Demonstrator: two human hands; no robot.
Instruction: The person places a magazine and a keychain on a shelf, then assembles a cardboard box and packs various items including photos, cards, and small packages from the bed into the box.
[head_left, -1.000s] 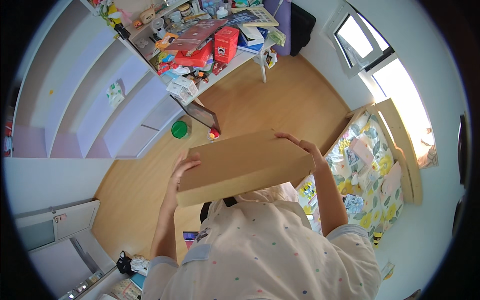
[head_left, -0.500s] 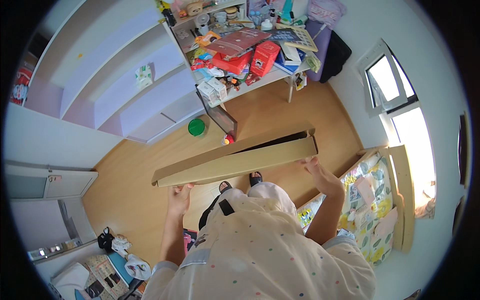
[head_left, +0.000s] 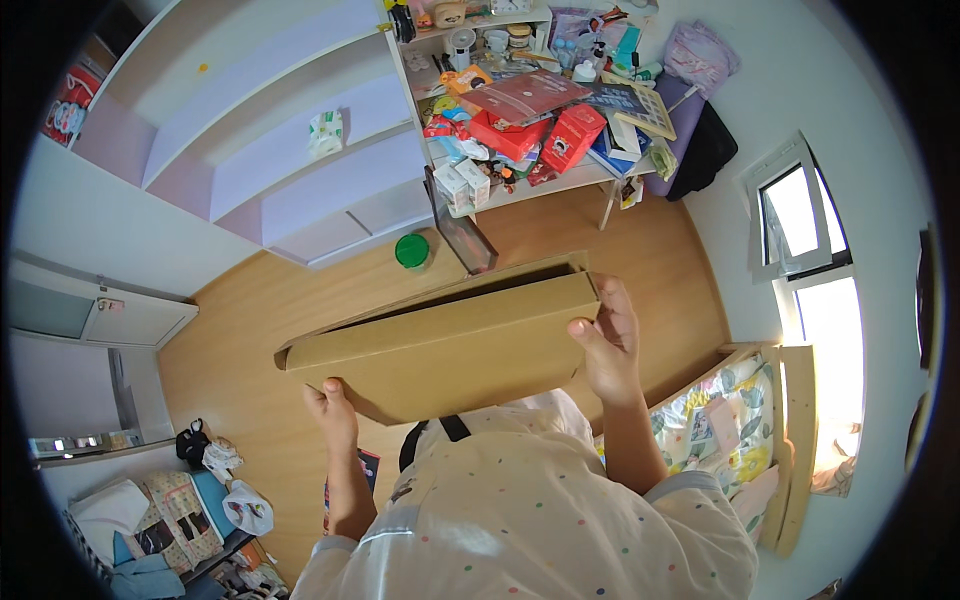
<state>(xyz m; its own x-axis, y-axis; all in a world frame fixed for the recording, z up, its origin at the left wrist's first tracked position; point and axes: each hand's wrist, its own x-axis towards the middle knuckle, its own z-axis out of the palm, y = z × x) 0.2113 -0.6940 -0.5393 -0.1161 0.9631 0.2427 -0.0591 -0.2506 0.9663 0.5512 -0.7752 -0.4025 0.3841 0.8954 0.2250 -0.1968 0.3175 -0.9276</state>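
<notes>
A long, flat brown cardboard box [head_left: 450, 350] is held up in front of my body, its broad side tilted toward me. Along its far upper edge the lid flap stands slightly apart, leaving a dark gap. My left hand [head_left: 332, 412] grips the lower left corner, thumb on the near face and fingers mostly hidden. At the right end my right hand [head_left: 610, 340] clasps the box, thumb on the near side and fingers around the end. The inside of the box cannot be made out.
A cluttered desk [head_left: 610, 186] with books and red boxes stands ahead, beside white shelves [head_left: 250, 215]. On the wooden floor [head_left: 240, 330] are a green-lidded tub [head_left: 411, 251] and a dark framed panel [head_left: 462, 235]. A bed [head_left: 740, 400] is at right, a piled chair [head_left: 190, 515] at lower left.
The box has come closer and turned so its broad face shows. My right hand has shifted up around its end. The room's view has moved slightly to the right.
</notes>
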